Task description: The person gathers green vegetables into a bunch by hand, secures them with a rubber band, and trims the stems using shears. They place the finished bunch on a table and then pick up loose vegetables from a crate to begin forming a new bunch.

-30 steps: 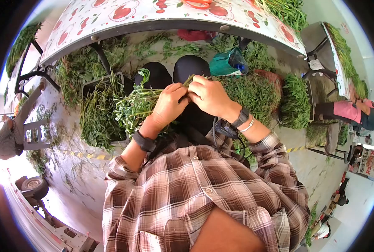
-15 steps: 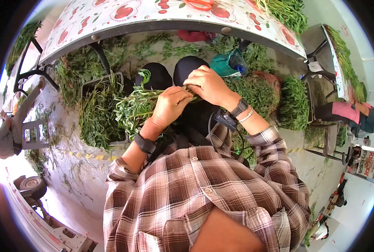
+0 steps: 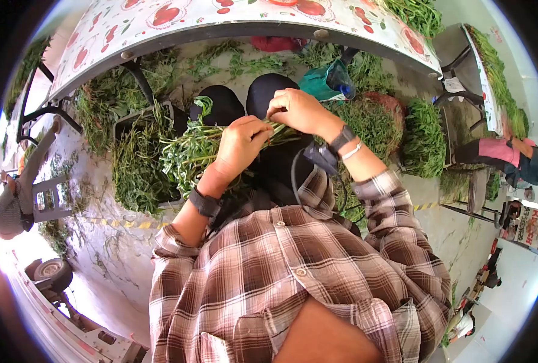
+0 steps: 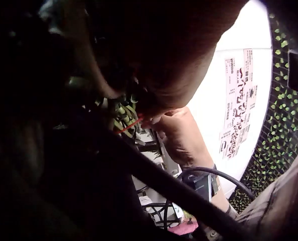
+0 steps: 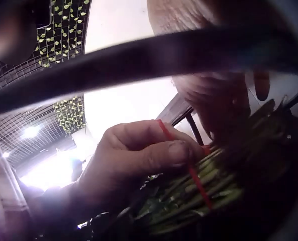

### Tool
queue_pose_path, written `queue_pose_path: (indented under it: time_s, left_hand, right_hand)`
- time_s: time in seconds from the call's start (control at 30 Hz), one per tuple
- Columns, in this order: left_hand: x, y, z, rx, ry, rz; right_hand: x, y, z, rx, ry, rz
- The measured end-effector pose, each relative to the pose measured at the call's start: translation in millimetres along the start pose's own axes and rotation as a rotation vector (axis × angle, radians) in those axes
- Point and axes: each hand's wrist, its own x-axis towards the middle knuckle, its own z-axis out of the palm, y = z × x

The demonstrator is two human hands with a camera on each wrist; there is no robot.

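A bunch of leafy green stems [image 3: 187, 151] lies across the lap, its leaves toward the left and its cut ends toward the right. My left hand [image 3: 240, 145] grips it around the stems. Close to the stem ends, my right hand [image 3: 302, 112] has thumb and fingers pinched together. A thin red rubber band [image 5: 199, 187] crosses the stems in the right wrist view and passes by the left hand's thumb [image 5: 171, 153]. In the left wrist view the red band [image 4: 130, 125] reaches the right hand's fingertips [image 4: 148, 120]. Shadow hides much of the left hand there.
A table [image 3: 251, 18] with a fruit-patterned cover stands ahead. Left of the knees is a dark crate [image 3: 142, 163] full of greens; more greens [image 3: 423, 142] are heaped at the right. A teal bag [image 3: 320, 81] lies by the right knee. Other people work at both sides.
My right hand has lifted forward and drawn slightly apart from the left, and the device on its wrist has shifted. The left hand keeps its grip on the bunch. The head view has tilted slightly.
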Motion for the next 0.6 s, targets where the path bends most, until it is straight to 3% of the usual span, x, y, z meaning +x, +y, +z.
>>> queue_pose_path:
  time_s: [0.03,0.13,0.2,0.3,0.43,0.53,0.6]
  left_hand:
    - [2.5,0.2,-1.6,-0.083,-0.009,-0.130]
    - [-0.3,1.2,-0.9,-0.156,-0.039,-0.162]
    - [-1.9,-1.9,-0.2,-0.156,-0.015,-0.145]
    - [3.4,-0.4,-4.2,-0.172,0.021,-0.199]
    - [3.1,2.5,-8.7,-0.172,-0.018,-0.212]
    - [1.2,2.8,-6.4,-0.144,-0.068,-0.171]
    - [1.3,2.7,0.8,-0.335,0.040,-0.243]
  right_hand:
    - [3.9,2.4,-5.7,0.130,-0.091,0.077]
    - [7.4,3.6,-9.1,0.170,-0.223,0.059]
    - [7.2,5.3,-3.5,0.150,-0.211,0.059]
    - [6.1,5.9,2.3,0.019,0.012,-0.065]
    - [-10.4,-9.2,3.2,0.020,0.221,-0.084]
    - [-19.4,-26.6,-6.1,0.059,0.269,-0.020]
    - [-24.2,-30.2,-6.3,0.059,0.269,-0.022]
